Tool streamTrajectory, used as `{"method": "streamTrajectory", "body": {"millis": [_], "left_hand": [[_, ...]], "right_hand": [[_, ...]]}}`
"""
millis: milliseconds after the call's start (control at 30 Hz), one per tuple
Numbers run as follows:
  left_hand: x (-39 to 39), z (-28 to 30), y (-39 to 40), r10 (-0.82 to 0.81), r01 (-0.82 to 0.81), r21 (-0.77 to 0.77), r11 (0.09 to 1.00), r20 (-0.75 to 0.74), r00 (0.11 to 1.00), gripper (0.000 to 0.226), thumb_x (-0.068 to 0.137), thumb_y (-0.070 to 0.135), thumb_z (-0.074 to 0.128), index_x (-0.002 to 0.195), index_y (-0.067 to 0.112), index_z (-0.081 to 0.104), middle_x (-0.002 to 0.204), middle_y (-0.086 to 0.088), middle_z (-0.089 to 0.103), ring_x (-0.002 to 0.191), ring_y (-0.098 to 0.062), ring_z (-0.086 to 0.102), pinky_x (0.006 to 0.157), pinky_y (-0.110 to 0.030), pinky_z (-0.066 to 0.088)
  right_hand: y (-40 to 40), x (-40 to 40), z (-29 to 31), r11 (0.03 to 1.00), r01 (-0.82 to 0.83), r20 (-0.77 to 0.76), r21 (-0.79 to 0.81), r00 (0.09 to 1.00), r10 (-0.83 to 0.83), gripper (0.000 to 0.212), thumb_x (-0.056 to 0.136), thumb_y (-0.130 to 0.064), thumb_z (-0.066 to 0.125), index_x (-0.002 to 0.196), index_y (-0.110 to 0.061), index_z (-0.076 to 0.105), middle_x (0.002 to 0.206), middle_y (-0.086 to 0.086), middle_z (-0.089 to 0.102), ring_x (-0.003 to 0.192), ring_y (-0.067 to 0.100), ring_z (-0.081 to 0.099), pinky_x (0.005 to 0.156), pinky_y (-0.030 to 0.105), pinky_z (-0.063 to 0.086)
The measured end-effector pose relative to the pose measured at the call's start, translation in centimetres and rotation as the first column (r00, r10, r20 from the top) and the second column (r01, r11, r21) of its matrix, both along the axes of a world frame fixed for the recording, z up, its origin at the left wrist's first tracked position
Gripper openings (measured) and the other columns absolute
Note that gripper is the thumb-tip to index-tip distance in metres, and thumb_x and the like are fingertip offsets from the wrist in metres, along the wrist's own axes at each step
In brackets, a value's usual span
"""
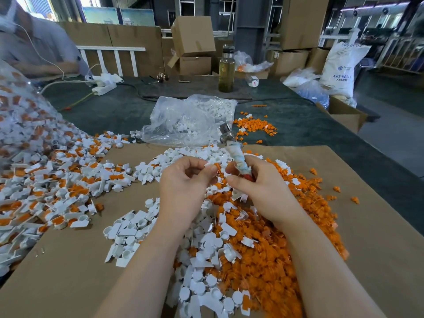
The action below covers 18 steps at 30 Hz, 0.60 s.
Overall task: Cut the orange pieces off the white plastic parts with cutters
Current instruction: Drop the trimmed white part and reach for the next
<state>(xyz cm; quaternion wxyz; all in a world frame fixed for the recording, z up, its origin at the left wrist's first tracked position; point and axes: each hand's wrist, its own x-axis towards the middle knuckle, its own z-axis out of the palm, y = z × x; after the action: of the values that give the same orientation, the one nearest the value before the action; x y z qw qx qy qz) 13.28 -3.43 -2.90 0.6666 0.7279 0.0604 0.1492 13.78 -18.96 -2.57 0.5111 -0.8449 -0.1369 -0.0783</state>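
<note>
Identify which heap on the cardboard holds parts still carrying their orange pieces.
The far-left heap: its white parts still show orange inserts, while the middle heap is all white and the right heap mostly loose orange.

white sack (341, 65): reads "ABS RESIN", printed twice, top and lower down
smaller print under it: too blurry to read

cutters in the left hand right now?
No. The cutters are gripped by the right hand, while the left hand pinches a small white part.
</note>
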Motion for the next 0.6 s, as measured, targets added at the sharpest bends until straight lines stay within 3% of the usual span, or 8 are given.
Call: {"method": "streamTrajectory", "body": {"millis": [100, 200, 300, 400, 500, 600], "left_hand": [[0.0, 0.2, 0.6, -0.013, 0.020, -0.173, 0.985, 0.038, 0.999, 0.004, 0.085, 0.006, 0.073, 0.086, 0.006, 0.069, 0.068, -0.002, 0.073, 0.064, -0.011, 0.072, 0.062, -0.017, 0.055], [-0.1, 0.4, 0.7, -0.026, 0.047, -0.252, 0.967, 0.087, 0.996, 0.005, 0.086, 0.003, 0.070, 0.089, -0.001, 0.068, 0.072, -0.006, 0.072, 0.062, -0.010, 0.070, 0.063, -0.016, 0.055], [-0.2, 0.6, 0.7, -0.029, 0.056, -0.253, 0.966, 0.110, 0.994, 0.003, 0.087, 0.002, 0.069, 0.085, 0.004, 0.067, 0.074, -0.007, 0.071, 0.063, -0.010, 0.070, 0.063, -0.016, 0.055], [-0.2, 0.7, 0.8, -0.029, 0.057, -0.244, 0.968, 0.119, 0.992, 0.007, 0.087, 0.002, 0.068, 0.082, 0.007, 0.067, 0.069, -0.001, 0.070, 0.062, -0.009, 0.070, 0.062, -0.015, 0.054], [-0.3, 0.7, 0.7, -0.040, 0.070, -0.238, 0.969, 0.127, 0.991, 0.010, 0.088, 0.002, 0.068, 0.081, 0.008, 0.066, 0.065, 0.004, 0.069, 0.061, -0.008, 0.069, 0.061, -0.014, 0.053], [-0.3, 0.7, 0.8, -0.047, 0.077, -0.236, 0.969, 0.129, 0.991, 0.011, 0.088, 0.002, 0.068, 0.080, 0.009, 0.066, 0.063, 0.005, 0.069, 0.061, -0.007, 0.069, 0.060, -0.013, 0.052]], "right_hand": [[-1.3, -0.1, 0.5, 0.994, -0.104, -0.131, -0.018, 0.986, 0.101, 0.009, 0.087, -0.025, 0.069, 0.095, -0.023, 0.066, 0.093, 0.011, 0.065, 0.085, 0.021, 0.063, 0.082, 0.043, 0.051], [-1.6, -0.4, 0.7, 0.976, -0.192, -0.224, -0.106, 0.961, 0.165, 0.019, 0.085, -0.028, 0.069, 0.102, -0.020, 0.066, 0.104, 0.013, 0.067, 0.094, 0.027, 0.064, 0.088, 0.050, 0.050], [-1.6, -0.5, 0.7, 0.964, -0.235, -0.268, -0.128, 0.944, 0.195, 0.015, 0.087, -0.025, 0.070, 0.101, -0.026, 0.063, 0.109, 0.003, 0.067, 0.101, 0.015, 0.063, 0.094, 0.041, 0.047], [-1.7, -0.4, 0.6, 0.952, -0.242, -0.283, -0.189, 0.941, 0.183, 0.037, 0.088, -0.028, 0.069, 0.123, -0.026, 0.056, 0.120, -0.010, 0.062, 0.108, 0.005, 0.059, 0.096, 0.030, 0.045], [-1.6, -0.3, 0.6, 0.945, -0.249, -0.268, -0.213, 0.945, 0.188, 0.040, 0.089, -0.027, 0.069, 0.125, -0.017, 0.058, 0.107, -0.012, 0.061, 0.095, 0.004, 0.058, 0.082, 0.025, 0.041], [-1.4, -0.3, 0.6, 0.942, -0.260, -0.238, -0.212, 0.949, 0.208, 0.015, 0.088, -0.021, 0.067, 0.102, -0.025, 0.065, 0.078, -0.020, 0.061, 0.070, -0.003, 0.055, 0.068, 0.022, 0.039]]}}
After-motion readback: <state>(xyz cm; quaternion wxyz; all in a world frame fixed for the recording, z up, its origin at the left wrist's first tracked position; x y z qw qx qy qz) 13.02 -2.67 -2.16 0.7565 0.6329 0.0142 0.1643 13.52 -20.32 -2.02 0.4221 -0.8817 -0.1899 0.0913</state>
